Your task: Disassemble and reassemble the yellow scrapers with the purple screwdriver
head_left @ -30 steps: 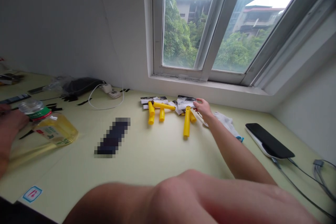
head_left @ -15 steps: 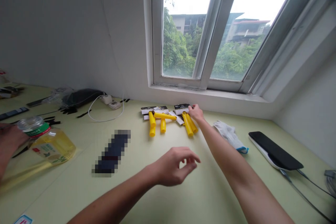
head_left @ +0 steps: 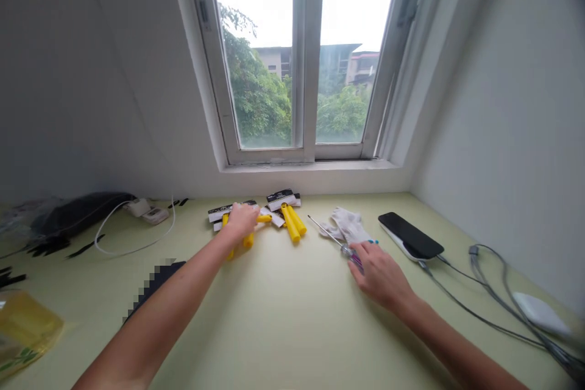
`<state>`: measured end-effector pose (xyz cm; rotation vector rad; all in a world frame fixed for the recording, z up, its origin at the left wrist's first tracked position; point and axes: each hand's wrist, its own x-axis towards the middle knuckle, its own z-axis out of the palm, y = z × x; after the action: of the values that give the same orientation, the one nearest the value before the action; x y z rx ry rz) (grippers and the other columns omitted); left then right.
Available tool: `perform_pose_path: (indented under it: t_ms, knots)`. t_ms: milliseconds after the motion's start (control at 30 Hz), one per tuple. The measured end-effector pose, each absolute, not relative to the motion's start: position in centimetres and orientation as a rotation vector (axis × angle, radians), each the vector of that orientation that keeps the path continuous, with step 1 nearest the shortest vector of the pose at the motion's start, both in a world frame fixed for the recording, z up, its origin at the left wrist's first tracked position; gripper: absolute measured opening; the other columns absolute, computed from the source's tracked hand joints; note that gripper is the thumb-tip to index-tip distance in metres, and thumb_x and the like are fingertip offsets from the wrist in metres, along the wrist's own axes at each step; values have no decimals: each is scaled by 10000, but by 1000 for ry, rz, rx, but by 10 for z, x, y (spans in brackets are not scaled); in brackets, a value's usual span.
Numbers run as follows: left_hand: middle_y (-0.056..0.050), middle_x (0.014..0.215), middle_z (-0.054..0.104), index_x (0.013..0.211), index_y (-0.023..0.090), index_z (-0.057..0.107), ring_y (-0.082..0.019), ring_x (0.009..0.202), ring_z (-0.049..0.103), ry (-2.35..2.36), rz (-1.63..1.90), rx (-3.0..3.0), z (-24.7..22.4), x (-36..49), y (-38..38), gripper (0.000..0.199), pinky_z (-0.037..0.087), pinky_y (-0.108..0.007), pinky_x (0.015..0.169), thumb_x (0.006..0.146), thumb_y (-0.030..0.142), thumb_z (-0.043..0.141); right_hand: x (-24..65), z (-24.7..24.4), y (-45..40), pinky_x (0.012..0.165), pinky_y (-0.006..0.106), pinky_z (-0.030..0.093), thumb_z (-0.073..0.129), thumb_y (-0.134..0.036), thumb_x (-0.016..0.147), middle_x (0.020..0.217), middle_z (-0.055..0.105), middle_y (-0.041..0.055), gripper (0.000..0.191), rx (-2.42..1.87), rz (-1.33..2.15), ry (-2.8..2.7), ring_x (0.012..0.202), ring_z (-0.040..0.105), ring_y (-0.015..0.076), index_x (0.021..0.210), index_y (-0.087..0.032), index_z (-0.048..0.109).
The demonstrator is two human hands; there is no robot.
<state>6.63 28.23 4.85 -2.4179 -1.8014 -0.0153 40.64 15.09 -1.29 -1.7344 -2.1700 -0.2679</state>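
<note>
My left hand (head_left: 243, 220) lies over the left group of yellow handles (head_left: 248, 241) with black-and-white card labels, its fingers curled down onto them. The hand hides most of one handle, whose yellow end sticks out to the right. Just right of it, another pair of yellow handles (head_left: 292, 223) lies under a black-and-white card (head_left: 280, 198). My right hand (head_left: 379, 271) is closed round the clear and purple handle of a screwdriver (head_left: 329, 233). The screwdriver's thin shaft points away to the left, beside a white glove (head_left: 348, 225).
A dark phone on a white base (head_left: 410, 236) stands at the right, with grey cables (head_left: 496, 286) and a white case (head_left: 539, 312) near it. At the left are a blurred dark item (head_left: 155, 283), a bottle of yellow liquid (head_left: 30, 332), a white charger (head_left: 155, 214) and a black bag (head_left: 85, 213).
The view has turned right. My left hand has moved forward onto the left yellow handles. My right hand has left the right-hand card, come back towards me and taken hold of the screwdriver.
</note>
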Motion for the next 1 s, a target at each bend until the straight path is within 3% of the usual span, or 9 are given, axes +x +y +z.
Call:
perform_pose_path:
  t_ms: [167,433,533,633,700,767,833,900,1000]
  knots:
    - [-128,1020,658,943,200,658,-276,950,627,-1770,163,-2415,75,61,264,183,453,-333,773,780,209,576,414,-26,149,811,358,400,475,-253,867,1054,636,149,409,-1793,-196,-2153,945,573,269,1248,-126,556]
    - [-84,929,652,910,213,548,-241,863,634,-1903,85,-2404,76,26,178,97,434,-299,670,845,254,489,420,-24,150,810,392,414,500,-306,862,1041,638,155,382,-1717,-142,-2104,946,568,288,1188,-131,594]
    - [-51,882,626,893,217,504,-207,785,644,-2029,-329,-2540,53,32,153,100,459,-291,667,858,309,492,412,-14,149,884,432,400,496,-296,866,1058,632,148,310,-1581,-127,-2049,1015,544,300,1099,-135,621]
    - [-33,939,578,935,225,454,-143,549,609,-2324,-874,-2694,25,54,142,206,470,-263,481,838,395,520,388,-2,146,934,446,403,464,-334,892,1033,636,122,266,-1433,139,-1910,1016,559,274,1018,-160,620]
    - [-23,958,540,937,231,422,-103,446,553,-2476,-1199,-2709,9,73,140,271,452,-252,383,812,431,555,364,2,145,826,423,484,465,-415,893,1018,640,116,329,-1414,599,-1730,917,611,251,1078,-172,586]
    - [-7,946,514,920,234,399,-73,410,511,-2521,-1509,-2679,-4,92,140,329,451,-243,350,787,464,593,338,1,146,622,388,532,501,-496,862,1072,626,137,537,-1366,1177,-1423,808,652,247,1287,-178,429]
    - [4,937,494,916,237,384,-52,403,485,-2527,-1767,-2616,-13,110,140,377,450,-229,337,769,491,620,315,-4,150,573,360,541,577,-527,816,1114,617,147,720,-1236,1509,-1101,776,671,233,1381,-198,275]
    - [7,940,477,926,240,372,-45,418,485,-2541,-1968,-2532,-19,127,139,419,449,-216,332,752,508,642,297,-8,156,618,325,549,648,-495,779,1084,636,130,711,-1080,1588,-913,797,676,210,1339,-199,325]
    - [9,927,468,931,238,360,-43,425,488,-2544,-2218,-2419,-22,149,136,477,434,-204,323,719,521,680,280,-13,166,653,281,536,679,-463,759,1002,665,99,498,-915,1608,-923,848,664,199,1136,-175,527]
